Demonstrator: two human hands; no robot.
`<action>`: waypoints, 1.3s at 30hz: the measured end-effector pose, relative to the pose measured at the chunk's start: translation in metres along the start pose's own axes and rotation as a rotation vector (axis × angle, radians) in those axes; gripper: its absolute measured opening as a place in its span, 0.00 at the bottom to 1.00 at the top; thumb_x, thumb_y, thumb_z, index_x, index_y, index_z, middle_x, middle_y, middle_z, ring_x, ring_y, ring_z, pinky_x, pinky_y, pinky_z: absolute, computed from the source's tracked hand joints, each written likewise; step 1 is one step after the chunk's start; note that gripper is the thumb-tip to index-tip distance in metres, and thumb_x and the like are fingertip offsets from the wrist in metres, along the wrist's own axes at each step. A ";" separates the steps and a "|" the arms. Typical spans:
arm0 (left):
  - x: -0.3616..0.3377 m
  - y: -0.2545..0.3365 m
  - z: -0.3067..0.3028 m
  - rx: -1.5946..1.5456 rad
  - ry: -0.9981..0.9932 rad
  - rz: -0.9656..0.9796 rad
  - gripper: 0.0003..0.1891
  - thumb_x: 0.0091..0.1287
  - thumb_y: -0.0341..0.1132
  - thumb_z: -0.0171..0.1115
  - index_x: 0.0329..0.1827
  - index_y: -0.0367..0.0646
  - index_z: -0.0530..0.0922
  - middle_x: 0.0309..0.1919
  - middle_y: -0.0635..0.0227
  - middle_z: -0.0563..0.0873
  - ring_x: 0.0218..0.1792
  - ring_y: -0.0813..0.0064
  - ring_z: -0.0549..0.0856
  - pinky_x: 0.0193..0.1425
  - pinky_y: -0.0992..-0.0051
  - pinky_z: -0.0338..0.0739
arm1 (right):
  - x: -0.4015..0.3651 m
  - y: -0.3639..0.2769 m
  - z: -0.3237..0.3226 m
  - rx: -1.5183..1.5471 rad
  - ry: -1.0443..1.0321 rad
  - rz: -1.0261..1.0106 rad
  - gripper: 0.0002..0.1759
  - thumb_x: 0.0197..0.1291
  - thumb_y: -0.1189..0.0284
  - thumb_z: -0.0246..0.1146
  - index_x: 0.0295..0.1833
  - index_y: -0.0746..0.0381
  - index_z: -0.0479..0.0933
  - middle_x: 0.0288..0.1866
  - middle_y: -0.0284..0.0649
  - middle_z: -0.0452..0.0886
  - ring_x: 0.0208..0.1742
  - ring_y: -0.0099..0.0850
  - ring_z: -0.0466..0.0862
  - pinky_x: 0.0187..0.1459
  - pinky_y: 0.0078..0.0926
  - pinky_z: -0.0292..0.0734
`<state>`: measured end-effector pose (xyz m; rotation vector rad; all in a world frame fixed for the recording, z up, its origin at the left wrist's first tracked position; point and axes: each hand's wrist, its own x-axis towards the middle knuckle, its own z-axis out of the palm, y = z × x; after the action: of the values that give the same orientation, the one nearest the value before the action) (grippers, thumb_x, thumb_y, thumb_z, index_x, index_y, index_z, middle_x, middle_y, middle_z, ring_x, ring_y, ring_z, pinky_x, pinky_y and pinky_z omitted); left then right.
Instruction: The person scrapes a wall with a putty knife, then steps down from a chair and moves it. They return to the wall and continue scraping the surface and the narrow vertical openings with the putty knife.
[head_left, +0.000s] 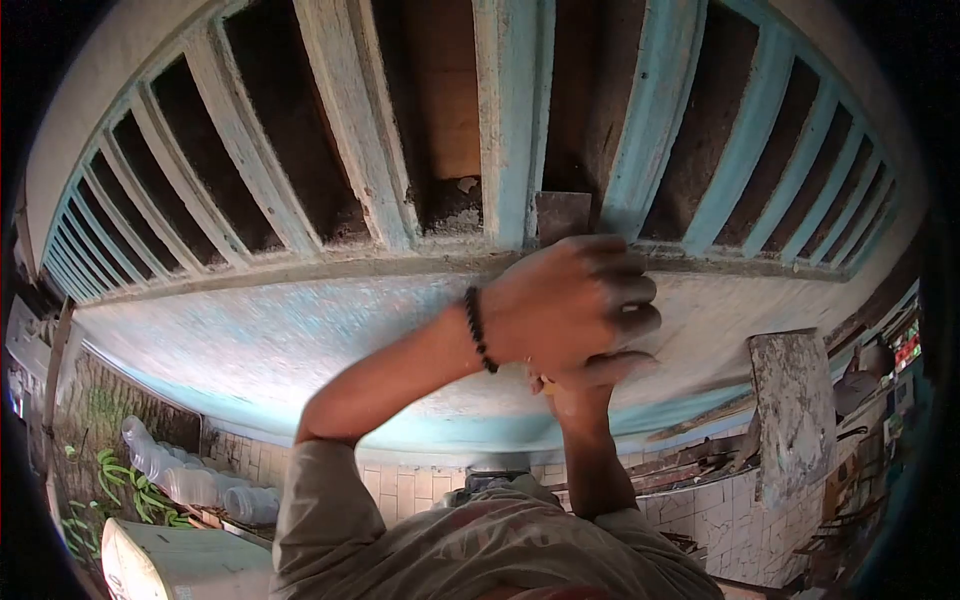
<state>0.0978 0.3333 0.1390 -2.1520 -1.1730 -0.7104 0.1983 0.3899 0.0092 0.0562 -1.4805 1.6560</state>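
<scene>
My left hand [575, 305], with a dark bead bracelet [479, 330] at its wrist, is raised before a pale wall panel [390, 340] below the wooden slats. Its fingers are smeared by motion, spaced apart and bent, with the thumb stretched to the right; nothing shows in it. My right hand [575, 392] is mostly hidden beneath it. Its curled fingertips show at a small yellowish bit, and I cannot tell what that hand holds. Just above my left hand, a dark flat square piece [563, 215] stands against the slats.
Worn blue and cream slats [515, 120] rise from a dirty ledge [340, 266]. A weathered board [793, 415] leans at the right. Clear plastic containers [195, 478] and green plants [125, 480] are at lower left, near a pale box-like object [190, 560]. Tiled floor [720, 530] lies below.
</scene>
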 end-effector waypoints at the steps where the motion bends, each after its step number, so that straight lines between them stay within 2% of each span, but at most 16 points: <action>1: 0.003 -0.006 0.000 -0.007 -0.050 0.001 0.18 0.66 0.50 0.68 0.35 0.42 0.85 0.31 0.64 0.82 0.41 0.61 0.86 0.49 0.61 0.81 | 0.002 -0.002 0.001 0.133 -0.043 0.069 0.19 0.73 0.71 0.64 0.64 0.66 0.70 0.45 0.44 0.82 0.34 0.35 0.85 0.33 0.33 0.82; 2: 0.006 -0.013 0.000 -0.014 -0.102 0.001 0.18 0.67 0.50 0.67 0.34 0.42 0.85 0.30 0.63 0.82 0.41 0.61 0.86 0.48 0.61 0.80 | 0.004 -0.003 0.003 0.263 -0.076 0.143 0.20 0.74 0.68 0.64 0.64 0.64 0.70 0.43 0.43 0.82 0.29 0.34 0.84 0.27 0.31 0.79; 3: 0.007 -0.022 0.004 -0.048 -0.058 0.034 0.17 0.65 0.49 0.69 0.32 0.43 0.82 0.29 0.63 0.81 0.33 0.60 0.85 0.38 0.60 0.80 | 0.006 0.002 0.011 0.261 -0.040 0.092 0.19 0.76 0.64 0.62 0.64 0.62 0.71 0.40 0.42 0.82 0.25 0.32 0.82 0.22 0.27 0.75; 5: 0.003 -0.023 0.005 -0.032 -0.081 -0.028 0.18 0.65 0.50 0.69 0.30 0.44 0.81 0.26 0.64 0.80 0.29 0.61 0.84 0.35 0.60 0.78 | 0.007 0.006 0.014 0.284 -0.016 0.059 0.19 0.77 0.61 0.61 0.63 0.60 0.71 0.39 0.40 0.81 0.21 0.29 0.79 0.17 0.23 0.70; 7: -0.001 -0.021 0.005 -0.029 -0.072 -0.070 0.18 0.63 0.51 0.70 0.28 0.44 0.81 0.24 0.66 0.79 0.24 0.63 0.82 0.32 0.61 0.74 | 0.004 0.002 0.009 0.331 -0.040 0.090 0.18 0.77 0.62 0.61 0.64 0.60 0.70 0.40 0.41 0.81 0.20 0.28 0.78 0.18 0.22 0.69; 9: -0.004 -0.020 0.006 -0.039 -0.028 -0.088 0.19 0.61 0.52 0.71 0.26 0.45 0.81 0.22 0.68 0.78 0.20 0.65 0.80 0.28 0.63 0.70 | 0.002 -0.003 0.010 0.364 -0.021 0.095 0.17 0.78 0.69 0.61 0.63 0.61 0.66 0.38 0.42 0.80 0.18 0.26 0.76 0.16 0.24 0.68; 10: -0.004 -0.022 0.008 -0.043 0.017 -0.061 0.19 0.60 0.52 0.71 0.25 0.46 0.80 0.21 0.69 0.77 0.19 0.66 0.79 0.28 0.64 0.67 | 0.002 -0.003 0.010 0.378 -0.013 0.096 0.17 0.78 0.73 0.61 0.63 0.62 0.64 0.36 0.42 0.79 0.18 0.25 0.74 0.15 0.24 0.67; 12: -0.004 -0.025 0.013 -0.055 0.110 -0.016 0.18 0.58 0.52 0.72 0.23 0.47 0.80 0.19 0.71 0.76 0.17 0.68 0.77 0.26 0.66 0.63 | 0.001 0.004 0.006 0.327 -0.018 0.067 0.18 0.78 0.74 0.61 0.65 0.63 0.63 0.37 0.42 0.79 0.18 0.25 0.74 0.16 0.25 0.66; 15: 0.004 -0.025 -0.001 -0.103 0.049 -0.050 0.18 0.55 0.48 0.73 0.22 0.44 0.79 0.21 0.66 0.79 0.22 0.60 0.84 0.28 0.61 0.74 | 0.005 0.000 0.011 0.366 0.016 0.061 0.16 0.76 0.70 0.61 0.63 0.61 0.67 0.39 0.40 0.79 0.19 0.25 0.74 0.16 0.23 0.66; 16: 0.006 -0.026 -0.003 -0.119 0.075 -0.060 0.18 0.54 0.48 0.73 0.21 0.44 0.78 0.21 0.66 0.79 0.22 0.60 0.83 0.27 0.61 0.74 | 0.008 -0.002 0.013 0.400 0.034 0.065 0.15 0.75 0.68 0.61 0.62 0.60 0.69 0.40 0.39 0.80 0.19 0.26 0.74 0.17 0.23 0.66; 22: 0.003 -0.025 0.001 -0.137 0.152 -0.079 0.16 0.50 0.45 0.73 0.21 0.45 0.76 0.20 0.67 0.79 0.21 0.60 0.83 0.27 0.62 0.74 | 0.007 -0.004 0.004 0.320 -0.028 0.100 0.12 0.75 0.70 0.60 0.56 0.65 0.73 0.36 0.39 0.78 0.19 0.26 0.74 0.17 0.23 0.65; 25: 0.004 -0.028 0.002 -0.119 0.154 -0.087 0.16 0.48 0.45 0.73 0.21 0.45 0.76 0.20 0.67 0.79 0.21 0.60 0.82 0.27 0.62 0.73 | 0.014 -0.018 0.011 0.336 -0.027 0.068 0.12 0.75 0.70 0.59 0.58 0.65 0.72 0.35 0.40 0.78 0.19 0.25 0.74 0.17 0.22 0.65; 28: 0.010 -0.027 0.000 -0.137 0.184 -0.117 0.16 0.47 0.44 0.73 0.21 0.45 0.76 0.20 0.67 0.80 0.21 0.59 0.82 0.27 0.63 0.72 | 0.018 -0.016 0.004 0.324 -0.091 0.139 0.16 0.75 0.70 0.60 0.62 0.63 0.69 0.37 0.40 0.79 0.20 0.24 0.74 0.17 0.21 0.65; 31: 0.007 -0.025 0.000 -0.136 0.180 -0.125 0.16 0.47 0.44 0.73 0.19 0.45 0.75 0.20 0.66 0.80 0.20 0.58 0.81 0.26 0.62 0.72 | 0.017 -0.019 0.009 0.350 -0.087 0.032 0.20 0.75 0.68 0.61 0.67 0.61 0.66 0.41 0.40 0.80 0.19 0.24 0.74 0.16 0.21 0.65; 34: 0.003 -0.023 0.004 -0.160 0.154 -0.148 0.17 0.47 0.44 0.73 0.19 0.44 0.75 0.19 0.65 0.79 0.19 0.57 0.80 0.26 0.62 0.72 | 0.013 -0.024 0.015 0.461 -0.004 0.099 0.10 0.77 0.77 0.55 0.60 0.67 0.69 0.28 0.40 0.74 0.17 0.25 0.70 0.17 0.25 0.65; 39: 0.014 -0.023 -0.005 -0.207 0.210 -0.213 0.17 0.50 0.44 0.73 0.19 0.44 0.74 0.17 0.63 0.77 0.19 0.55 0.79 0.24 0.62 0.71 | 0.021 -0.033 0.014 0.373 -0.100 0.078 0.07 0.77 0.74 0.56 0.51 0.66 0.69 0.27 0.40 0.74 0.16 0.26 0.68 0.17 0.24 0.64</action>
<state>0.0833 0.3474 0.1576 -2.0714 -1.2734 -1.1675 0.1989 0.3870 0.0502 0.2933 -1.2402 2.0001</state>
